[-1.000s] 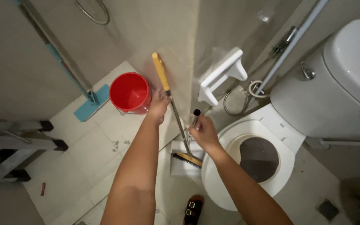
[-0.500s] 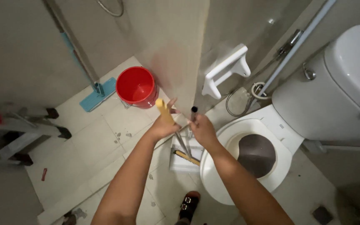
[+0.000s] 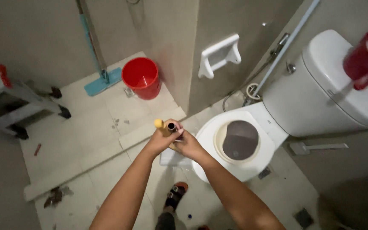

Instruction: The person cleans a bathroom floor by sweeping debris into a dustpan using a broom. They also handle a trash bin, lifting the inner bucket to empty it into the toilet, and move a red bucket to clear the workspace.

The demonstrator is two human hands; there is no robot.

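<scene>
My left hand (image 3: 160,141) and my right hand (image 3: 188,145) are closed side by side around two upright handles seen end-on: a yellow-tipped wooden one (image 3: 159,124) and a dark-tipped one (image 3: 171,126). They stand over a white dustpan-like tray (image 3: 169,158) on the floor, mostly hidden by my hands. Just right of my hands is a white toilet bowl (image 3: 218,170) with the seat up. I cannot tell which hand grips which handle.
A red bucket (image 3: 141,77) and a blue flat mop (image 3: 101,81) stand by the back wall. A stepladder (image 3: 9,98) is at the left. A white paper holder (image 3: 218,54), a hose (image 3: 286,44), a red object on the cistern (image 3: 365,59), and my sandalled foot (image 3: 174,195) are visible.
Both hands have slid up the handles and come together near their tops. The handles now stand upright toward the camera, and the view has shifted right over the toilet.
</scene>
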